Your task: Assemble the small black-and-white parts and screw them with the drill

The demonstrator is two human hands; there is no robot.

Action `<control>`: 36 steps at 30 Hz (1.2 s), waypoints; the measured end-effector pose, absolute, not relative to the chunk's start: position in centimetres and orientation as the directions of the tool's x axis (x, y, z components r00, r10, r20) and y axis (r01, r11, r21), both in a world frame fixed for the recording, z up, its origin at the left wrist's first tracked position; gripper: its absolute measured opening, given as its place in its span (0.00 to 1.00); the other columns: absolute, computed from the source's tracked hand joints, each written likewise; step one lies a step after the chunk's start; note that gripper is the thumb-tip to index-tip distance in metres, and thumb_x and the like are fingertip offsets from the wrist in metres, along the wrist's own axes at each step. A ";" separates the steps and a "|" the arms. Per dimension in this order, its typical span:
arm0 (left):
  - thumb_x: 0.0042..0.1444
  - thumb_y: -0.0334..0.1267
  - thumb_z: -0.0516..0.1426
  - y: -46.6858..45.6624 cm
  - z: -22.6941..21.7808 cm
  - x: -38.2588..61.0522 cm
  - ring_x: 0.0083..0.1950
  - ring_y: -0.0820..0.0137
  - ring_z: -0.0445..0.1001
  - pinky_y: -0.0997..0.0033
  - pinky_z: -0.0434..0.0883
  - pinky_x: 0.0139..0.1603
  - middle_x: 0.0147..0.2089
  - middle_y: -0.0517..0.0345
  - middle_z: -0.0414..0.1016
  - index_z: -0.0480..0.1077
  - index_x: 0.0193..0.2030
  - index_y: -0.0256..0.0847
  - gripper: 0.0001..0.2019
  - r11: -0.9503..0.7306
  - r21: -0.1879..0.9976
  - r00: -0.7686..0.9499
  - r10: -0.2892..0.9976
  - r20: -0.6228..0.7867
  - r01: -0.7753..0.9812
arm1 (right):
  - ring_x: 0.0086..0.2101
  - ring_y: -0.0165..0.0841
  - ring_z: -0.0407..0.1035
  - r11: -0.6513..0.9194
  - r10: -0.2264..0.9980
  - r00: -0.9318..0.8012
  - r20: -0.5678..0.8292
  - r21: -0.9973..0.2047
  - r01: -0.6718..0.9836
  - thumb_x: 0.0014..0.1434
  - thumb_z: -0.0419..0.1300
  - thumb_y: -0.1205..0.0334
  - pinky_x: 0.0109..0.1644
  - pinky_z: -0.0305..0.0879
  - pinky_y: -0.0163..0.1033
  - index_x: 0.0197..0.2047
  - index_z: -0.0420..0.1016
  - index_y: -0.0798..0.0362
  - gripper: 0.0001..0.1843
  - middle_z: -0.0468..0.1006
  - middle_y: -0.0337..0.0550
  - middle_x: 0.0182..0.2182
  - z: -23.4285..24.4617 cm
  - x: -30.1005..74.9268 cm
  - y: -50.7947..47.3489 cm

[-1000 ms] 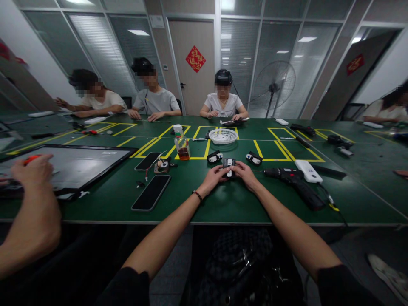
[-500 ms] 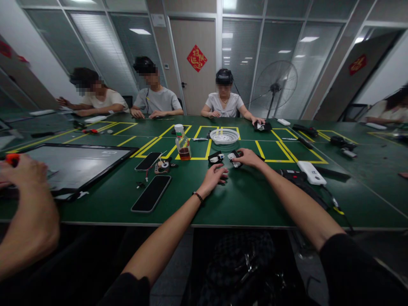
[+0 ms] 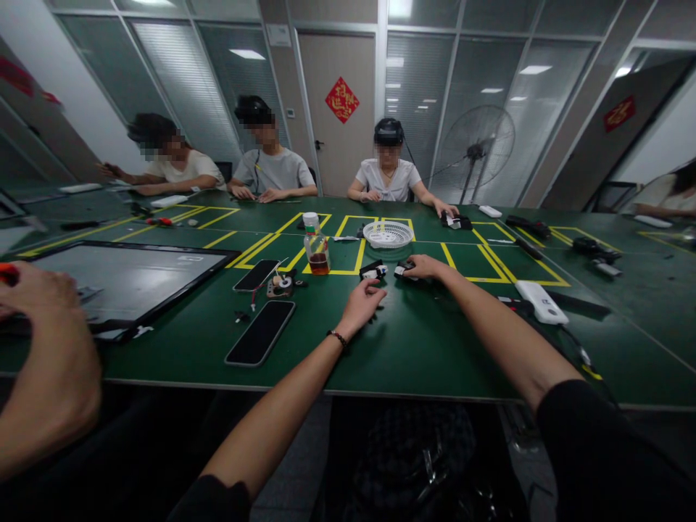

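Observation:
My right hand (image 3: 425, 266) reaches forward over the green table (image 3: 424, 341), its fingers closed on a small black-and-white part (image 3: 403, 271). A second similar part (image 3: 374, 272) lies just left of it, untouched. My left hand (image 3: 361, 304) rests palm down on the table nearer to me, fingers loosely spread, nothing seen in them. A beaded bracelet (image 3: 338, 338) is on that wrist.
A white basket (image 3: 388, 233) and a bottle of brown liquid (image 3: 316, 254) stand beyond the parts. Two phones (image 3: 260, 332) and a large black-framed panel (image 3: 125, 279) lie at left, a white device (image 3: 541, 301) at right. A co-worker's arm (image 3: 43, 362) is at far left; people sit opposite.
Both hands held one small part together near me. My right hand has carried it forward beside the other part; my left hand has let go and settled on the table.

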State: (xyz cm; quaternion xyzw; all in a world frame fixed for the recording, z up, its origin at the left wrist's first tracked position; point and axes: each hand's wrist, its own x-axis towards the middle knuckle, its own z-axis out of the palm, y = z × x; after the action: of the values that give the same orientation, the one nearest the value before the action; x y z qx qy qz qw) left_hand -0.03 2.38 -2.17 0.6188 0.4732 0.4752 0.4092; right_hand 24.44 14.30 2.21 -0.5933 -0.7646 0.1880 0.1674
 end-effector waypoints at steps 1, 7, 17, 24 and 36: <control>0.51 0.47 0.63 2.6 -1.8 -0.3 0.35 0.67 0.75 0.69 0.69 0.37 0.39 0.51 0.78 0.71 0.52 0.41 0.23 -0.253 0.937 0.085 0.967 0.239 0.241 | 0.43 0.46 0.73 0.226 0.970 -0.241 0.033 -0.490 0.842 0.44 0.71 0.52 0.50 0.65 0.44 0.43 0.79 0.55 0.24 0.80 0.54 0.43 2.2 24.5 14.2; 0.44 0.50 0.66 6.9 0.1 -2.2 0.50 0.56 0.71 0.64 0.65 0.51 0.48 0.45 0.75 0.72 0.51 0.39 0.28 -0.301 0.822 -0.032 0.932 0.360 0.484 | 0.53 0.48 0.67 0.392 0.920 -0.323 0.223 -0.476 0.788 0.49 0.69 0.51 0.59 0.60 0.48 0.58 0.70 0.57 0.35 0.72 0.57 0.56 3.6 26.4 11.3; 0.35 0.62 0.66 15.0 0.4 -1.9 0.36 0.61 0.73 0.69 0.62 0.36 0.32 0.45 0.77 0.76 0.35 0.33 0.31 -0.049 0.719 0.195 0.973 -0.122 0.693 | 0.56 0.45 0.66 0.385 0.878 -0.206 0.433 -0.380 0.841 0.60 0.60 0.52 0.61 0.60 0.52 0.61 0.67 0.50 0.27 0.71 0.51 0.57 6.1 36.0 -2.3; 0.40 0.66 0.61 15.1 1.2 -1.0 0.30 0.64 0.70 0.68 0.59 0.30 0.29 0.47 0.76 0.78 0.30 0.33 0.31 -0.066 0.662 0.228 0.960 -0.162 0.747 | 0.49 0.46 0.71 0.279 0.900 -0.074 0.430 -0.436 0.855 0.60 0.58 0.50 0.52 0.68 0.52 0.58 0.70 0.48 0.24 0.73 0.49 0.54 5.5 39.2 -7.2; 0.41 0.60 0.64 8.0 1.8 -0.5 0.34 0.65 0.74 0.71 0.66 0.32 0.36 0.45 0.79 0.78 0.37 0.31 0.30 0.020 0.962 0.066 0.997 -0.039 0.273 | 0.41 0.36 0.73 0.458 0.888 -0.159 0.432 -0.790 0.408 0.60 0.59 0.55 0.45 0.70 0.43 0.50 0.74 0.51 0.16 0.78 0.46 0.44 3.4 27.3 -5.0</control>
State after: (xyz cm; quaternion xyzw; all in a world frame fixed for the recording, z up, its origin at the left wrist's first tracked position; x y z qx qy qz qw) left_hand -0.48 8.04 1.81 0.5737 0.5534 0.4013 0.4512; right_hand 27.35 -5.00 3.39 -0.4523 -0.7163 0.2579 0.4646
